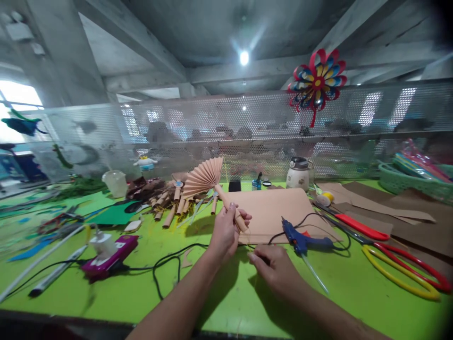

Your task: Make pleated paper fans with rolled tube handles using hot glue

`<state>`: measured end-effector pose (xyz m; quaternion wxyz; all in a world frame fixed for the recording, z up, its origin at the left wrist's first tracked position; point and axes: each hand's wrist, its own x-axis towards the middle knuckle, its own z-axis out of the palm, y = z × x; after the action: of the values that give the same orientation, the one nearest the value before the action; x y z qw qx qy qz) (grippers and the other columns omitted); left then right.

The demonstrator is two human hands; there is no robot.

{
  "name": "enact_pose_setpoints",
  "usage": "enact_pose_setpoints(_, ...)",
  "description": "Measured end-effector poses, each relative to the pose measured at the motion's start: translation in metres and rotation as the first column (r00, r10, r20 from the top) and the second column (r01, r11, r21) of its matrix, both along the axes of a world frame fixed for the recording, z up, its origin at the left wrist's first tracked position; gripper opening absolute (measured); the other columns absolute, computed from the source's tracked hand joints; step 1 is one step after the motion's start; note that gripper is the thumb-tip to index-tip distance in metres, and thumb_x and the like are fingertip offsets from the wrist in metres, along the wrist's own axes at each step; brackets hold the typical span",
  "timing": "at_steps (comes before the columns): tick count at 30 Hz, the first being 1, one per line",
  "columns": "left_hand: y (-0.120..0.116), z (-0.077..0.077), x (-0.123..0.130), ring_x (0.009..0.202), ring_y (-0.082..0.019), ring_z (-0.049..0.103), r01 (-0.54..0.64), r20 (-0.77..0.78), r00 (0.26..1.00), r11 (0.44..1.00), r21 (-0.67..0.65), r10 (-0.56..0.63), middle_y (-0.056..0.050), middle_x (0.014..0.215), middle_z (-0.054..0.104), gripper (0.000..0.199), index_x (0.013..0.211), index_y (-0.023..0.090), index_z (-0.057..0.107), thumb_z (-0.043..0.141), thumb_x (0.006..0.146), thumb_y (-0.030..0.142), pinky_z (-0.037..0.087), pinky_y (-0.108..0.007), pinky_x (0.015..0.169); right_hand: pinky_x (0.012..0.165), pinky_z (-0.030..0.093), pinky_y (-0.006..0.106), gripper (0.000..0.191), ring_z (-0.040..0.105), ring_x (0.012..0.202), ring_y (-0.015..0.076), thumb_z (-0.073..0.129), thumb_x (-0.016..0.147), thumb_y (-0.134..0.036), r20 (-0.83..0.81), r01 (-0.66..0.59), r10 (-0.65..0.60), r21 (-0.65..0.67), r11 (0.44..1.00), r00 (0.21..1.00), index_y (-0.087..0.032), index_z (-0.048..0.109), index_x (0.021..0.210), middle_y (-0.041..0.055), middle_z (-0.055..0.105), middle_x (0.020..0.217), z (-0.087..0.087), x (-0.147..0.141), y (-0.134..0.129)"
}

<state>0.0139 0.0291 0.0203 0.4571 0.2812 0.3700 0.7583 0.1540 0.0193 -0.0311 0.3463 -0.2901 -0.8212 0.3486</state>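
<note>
A pleated brown paper fan (205, 177) on a rolled paper handle (223, 197) is held up over the table. My left hand (227, 231) is wrapped round the lower part of that handle. Just right of it and lower, my right hand (274, 267) has its fingers pressed together; whatever they pinch, perhaps a thin strand, is too small to make out. Behind both hands lies a stack of brown paper (272, 208). A blue glue gun (300, 238) rests on its right front part, close beyond my right hand.
On the green table (226, 307), large scissors (403, 255) lie at right beside brown sheets and a green basket (414, 182). A purple power strip (110, 259) with black cables is at left. Paper rolls (170, 216) are piled behind it. A jar (297, 174) stands at the back.
</note>
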Motion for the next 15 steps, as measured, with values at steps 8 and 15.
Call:
enact_pose_setpoints(8,0.001,-0.005,-0.005,0.050,-0.008,0.057,0.036,-0.051,0.998,0.999,0.010,-0.035,0.005,0.059,0.057,0.034,0.089,0.017,0.046,0.068,0.081,0.041,0.042,-0.016,0.049,0.056,0.023,0.027,0.032,0.038,0.055,0.0117,0.046,0.089,-0.029,0.148,-0.064,0.051,0.083,0.995,0.988,-0.019,0.037,0.059,-0.0031,0.041,0.056,0.002,0.000,-0.008)
enact_pose_setpoints(15,-0.002,-0.006,-0.005,0.047,-0.010,0.055,0.128,-0.186,0.973,0.991,-0.039,-0.133,0.004,0.057,0.058,0.041,0.093,0.016,0.052,0.072,0.075,0.047,0.035,-0.016,0.042,0.052,0.023,0.027,0.046,0.033,0.052,0.0114,0.051,0.088,-0.049,-0.106,0.149,-0.159,-0.097,0.984,0.982,-0.020,0.038,0.055,-0.0044,0.034,0.052,0.018,0.009,0.004)
